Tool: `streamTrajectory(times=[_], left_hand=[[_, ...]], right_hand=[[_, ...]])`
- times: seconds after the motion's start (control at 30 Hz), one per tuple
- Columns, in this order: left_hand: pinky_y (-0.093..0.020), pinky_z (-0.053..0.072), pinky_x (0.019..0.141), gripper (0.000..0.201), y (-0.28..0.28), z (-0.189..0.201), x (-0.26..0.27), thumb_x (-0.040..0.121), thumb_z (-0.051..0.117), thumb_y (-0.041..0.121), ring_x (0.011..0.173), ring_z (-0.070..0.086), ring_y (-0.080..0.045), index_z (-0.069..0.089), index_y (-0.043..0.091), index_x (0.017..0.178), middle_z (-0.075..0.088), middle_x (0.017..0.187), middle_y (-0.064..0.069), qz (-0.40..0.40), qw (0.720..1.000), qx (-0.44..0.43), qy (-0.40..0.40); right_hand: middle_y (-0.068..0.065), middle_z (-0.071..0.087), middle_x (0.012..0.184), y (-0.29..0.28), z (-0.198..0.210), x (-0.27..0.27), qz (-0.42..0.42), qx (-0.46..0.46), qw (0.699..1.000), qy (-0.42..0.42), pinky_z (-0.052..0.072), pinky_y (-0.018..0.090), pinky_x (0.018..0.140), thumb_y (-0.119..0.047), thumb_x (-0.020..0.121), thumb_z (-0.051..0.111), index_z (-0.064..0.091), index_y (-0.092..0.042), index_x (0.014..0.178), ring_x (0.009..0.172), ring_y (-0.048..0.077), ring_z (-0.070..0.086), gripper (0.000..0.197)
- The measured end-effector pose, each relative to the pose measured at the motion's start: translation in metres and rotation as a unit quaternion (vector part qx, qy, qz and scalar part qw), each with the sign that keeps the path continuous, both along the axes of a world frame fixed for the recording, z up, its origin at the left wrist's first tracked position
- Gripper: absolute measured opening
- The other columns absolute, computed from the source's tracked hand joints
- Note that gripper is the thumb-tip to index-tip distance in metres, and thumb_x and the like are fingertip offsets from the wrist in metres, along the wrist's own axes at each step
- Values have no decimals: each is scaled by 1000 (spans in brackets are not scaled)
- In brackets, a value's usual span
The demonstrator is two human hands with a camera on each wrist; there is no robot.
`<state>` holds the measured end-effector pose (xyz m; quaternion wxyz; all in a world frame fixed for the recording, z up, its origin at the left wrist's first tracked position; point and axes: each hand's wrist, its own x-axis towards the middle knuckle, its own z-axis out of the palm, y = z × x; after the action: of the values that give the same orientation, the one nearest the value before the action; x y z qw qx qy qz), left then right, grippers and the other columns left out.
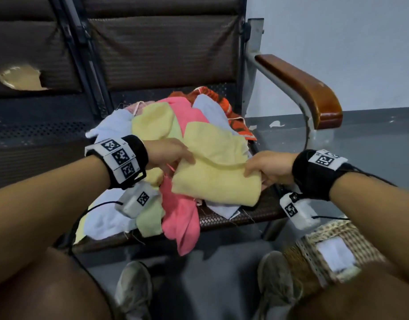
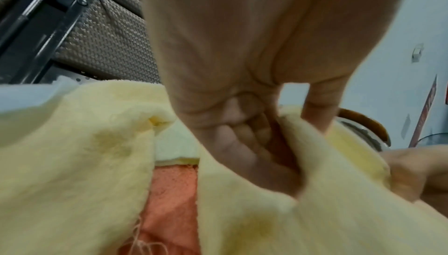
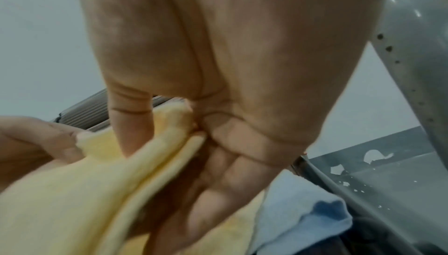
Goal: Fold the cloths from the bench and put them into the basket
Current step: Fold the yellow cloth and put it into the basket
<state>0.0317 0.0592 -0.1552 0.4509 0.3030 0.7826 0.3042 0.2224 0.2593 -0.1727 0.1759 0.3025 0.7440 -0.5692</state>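
Each grip pinches one end of the yellow cloth (image 1: 218,167): left hand (image 1: 166,153), right hand (image 1: 269,167).
Held just above the cloth pile (image 1: 176,125) on the surface; keep edges matched and taut before creasing, judging by the slack middle.

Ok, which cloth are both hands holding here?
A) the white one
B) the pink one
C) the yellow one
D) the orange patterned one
C: the left hand and the right hand each grip an opposite edge of the yellow cloth, above the pile on the bench.
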Motion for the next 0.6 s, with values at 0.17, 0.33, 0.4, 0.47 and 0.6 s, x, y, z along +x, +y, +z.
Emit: streamTrajectory(times=[0.17, 0.33, 0.4, 0.47, 0.6], left_hand=[[-29, 43, 60, 27, 40, -23, -27, 94, 62, 27, 64, 53, -21, 67, 0, 88, 58, 74, -7, 119, 975, 131, 137], [-44, 55, 80, 30, 70, -42, -45, 91, 61, 35, 75, 60, -31, 73, 8, 94, 66, 81, -11, 224, 936, 167, 215], [-39, 55, 84, 26, 77, -47, -49, 91, 60, 34, 91, 65, -31, 72, 16, 106, 71, 95, -9, 245, 931, 159, 221], [-29, 48, 79, 27, 79, -52, -52, 90, 60, 31, 93, 64, -24, 64, 22, 115, 66, 96, 2, 275, 922, 156, 225], [-25, 46, 70, 13, 57, -52, -40, 83, 67, 22, 78, 59, -12, 61, 25, 94, 62, 83, 10, 207, 905, 232, 289]], right_hand=[[13, 60, 85, 23, -3, -34, -126, 94, 981, 118, 62, 37, 72, -2, 86, 55, 63, -2, 91, 78, 23, 61, 9], [22, 72, 95, 41, -20, -66, -216, 247, 930, 165, 58, 45, 78, -13, 86, 60, 65, 8, 108, 79, 29, 67, 31], [16, 70, 92, 43, -28, -77, -217, 264, 924, 174, 56, 44, 79, -13, 86, 59, 66, 6, 106, 83, 29, 66, 28], [10, 69, 104, 44, -34, -85, -208, 285, 921, 164, 55, 42, 89, -20, 89, 62, 65, -3, 111, 98, 29, 66, 29], [5, 57, 118, 38, -36, -79, -143, 404, 883, 193, 48, 38, 94, -30, 84, 67, 55, -19, 117, 107, 23, 56, 37]])
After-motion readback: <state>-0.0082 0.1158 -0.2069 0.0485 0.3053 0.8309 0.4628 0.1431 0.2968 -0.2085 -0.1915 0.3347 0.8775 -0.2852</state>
